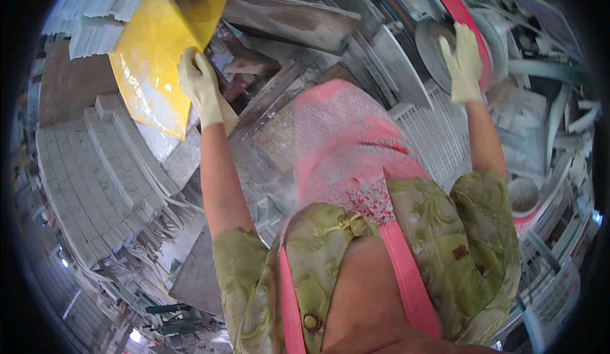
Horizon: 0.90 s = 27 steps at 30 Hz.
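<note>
Overlapping the right edge of a glossy, floppy-looking yellow sheet (143, 61) at upper left: left hand (202, 90) in a cream rubber glove, thumb and forefinger a little apart. Can't tell if the other fingers are closed on the sheet or just lying against it. If it's only a light touch, the sheet could slide or fold, since it looks slick and has a bent-over flap at the top. Right hand (466, 65), same cream glove, has its fingers spread with nothing held, in front of a grey round flat-faced disc (429, 47) and a bright red flat band (457, 7). Contact there unclear; can't tell whether any of it turns. If it does, worst case is a fingertip dragged in, because loose rubber snags easily. Arms are spread wide too, so eyes can't cover both hands at once. Next out: long brown-grey dusty plank (289, 20) lying beside the sheet among other loose pieces; a sideways tug on the sheet could knock it or shift the pile. Left of that, stacked long grey strips (82, 182) step up unevenly, so a bump from the left elbow might spill some. Nearest the body, a dust-coated pink apron (356, 144) bulges toward a white perforated plastic panel (438, 131); leaning in could catch the cloth on its edge.
</note>
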Each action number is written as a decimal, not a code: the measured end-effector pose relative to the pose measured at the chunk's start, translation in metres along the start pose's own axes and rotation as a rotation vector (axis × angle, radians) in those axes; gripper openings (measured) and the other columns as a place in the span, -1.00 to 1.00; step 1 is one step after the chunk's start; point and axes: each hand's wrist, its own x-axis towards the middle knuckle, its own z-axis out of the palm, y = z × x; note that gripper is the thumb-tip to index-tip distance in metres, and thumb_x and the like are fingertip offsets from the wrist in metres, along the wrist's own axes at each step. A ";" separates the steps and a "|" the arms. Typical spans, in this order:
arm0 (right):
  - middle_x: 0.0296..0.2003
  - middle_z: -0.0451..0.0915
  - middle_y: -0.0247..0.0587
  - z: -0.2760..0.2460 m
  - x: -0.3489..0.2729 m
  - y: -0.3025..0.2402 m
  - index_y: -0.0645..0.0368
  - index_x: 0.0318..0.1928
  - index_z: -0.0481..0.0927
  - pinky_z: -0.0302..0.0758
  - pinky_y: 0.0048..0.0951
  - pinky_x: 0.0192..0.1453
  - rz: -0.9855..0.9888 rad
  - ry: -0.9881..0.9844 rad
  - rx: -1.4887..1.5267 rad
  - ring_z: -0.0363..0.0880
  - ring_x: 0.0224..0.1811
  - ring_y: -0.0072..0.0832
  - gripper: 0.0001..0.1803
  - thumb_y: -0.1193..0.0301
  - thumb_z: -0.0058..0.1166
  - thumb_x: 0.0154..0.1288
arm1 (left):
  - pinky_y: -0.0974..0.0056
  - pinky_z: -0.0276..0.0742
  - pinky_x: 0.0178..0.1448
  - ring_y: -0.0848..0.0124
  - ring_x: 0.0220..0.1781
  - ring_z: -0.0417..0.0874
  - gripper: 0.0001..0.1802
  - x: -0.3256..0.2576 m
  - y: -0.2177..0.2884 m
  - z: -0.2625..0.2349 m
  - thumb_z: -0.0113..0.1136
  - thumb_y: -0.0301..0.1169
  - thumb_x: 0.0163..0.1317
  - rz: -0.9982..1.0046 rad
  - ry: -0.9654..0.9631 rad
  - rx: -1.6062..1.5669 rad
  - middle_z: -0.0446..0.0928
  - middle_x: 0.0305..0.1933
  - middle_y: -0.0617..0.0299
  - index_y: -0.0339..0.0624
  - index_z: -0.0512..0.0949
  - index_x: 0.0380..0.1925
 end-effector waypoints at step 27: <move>0.41 0.33 0.02 -0.022 -0.005 0.010 0.21 0.43 0.28 0.31 -0.13 0.47 -0.074 -0.106 -0.005 0.29 0.44 -0.09 -0.23 -0.07 -0.05 0.44 | 0.05 0.55 -0.03 0.01 -0.16 0.70 -0.64 -0.204 -0.073 -0.164 0.06 -0.14 0.38 -0.594 0.323 0.453 0.70 -0.24 -0.06 -0.13 0.72 -0.17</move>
